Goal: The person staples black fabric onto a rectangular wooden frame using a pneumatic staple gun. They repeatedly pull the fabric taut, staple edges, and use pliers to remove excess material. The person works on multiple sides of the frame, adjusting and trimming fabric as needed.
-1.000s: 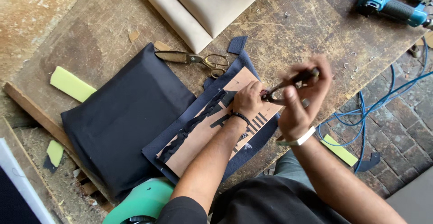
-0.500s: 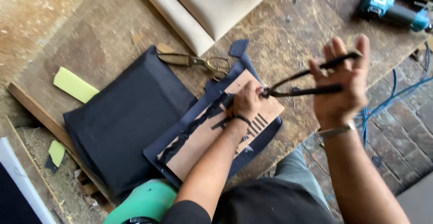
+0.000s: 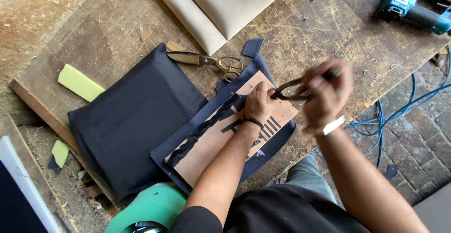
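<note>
head view, looking straight down at the bench. right hand is a bit right of center, fingers curled tight around the handles of dark shears, squeezed together; it's motion-blurred so the exact finger placement is hard to read. the shear tips point left and meet the left hand, which sits pressed down on a tan cardboard template, fingers bunched at its upper edge right where the tips land. can't tell if the blades are actually in the material.

the template lies diagonally on a piece of dark blue fabric that sticks out around it on all sides, and the fabric's lower right edge runs close to the near edge of the worn wooden table. just left of that, touching or overlapping, is a big black cushion.

above the left hand there's a pair of brass-handled scissors lying flat, near but apart. a beige cushion fills the top center. teal power tool sits in the upper right corner, well apart, with blue hoses hanging off the right side over a brick floor. green tape roll at the bottom edge. open tabletop is mostly upper right of the hands.
</note>
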